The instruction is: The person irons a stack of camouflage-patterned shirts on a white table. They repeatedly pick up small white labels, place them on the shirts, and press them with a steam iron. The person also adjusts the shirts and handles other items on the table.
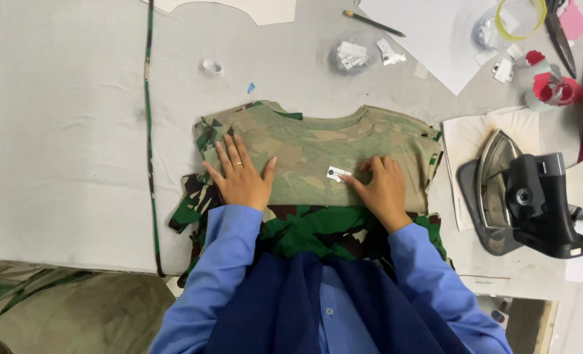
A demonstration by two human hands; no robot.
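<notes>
Camouflage garment point(318, 147) lies flat — small white label point(338, 174) atop.

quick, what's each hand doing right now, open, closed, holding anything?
Left hand: open, flat on the camouflage shirt.
Right hand: open, fingertips on the small white label, gripping nothing.

A: Which labels are seen?

B: A small white rectangular label point(337, 174) is pressed onto the camouflage garment point(318, 151) by the right hand point(383, 187). White tags are contained in a clear bag point(352, 54) further up the table.
</notes>
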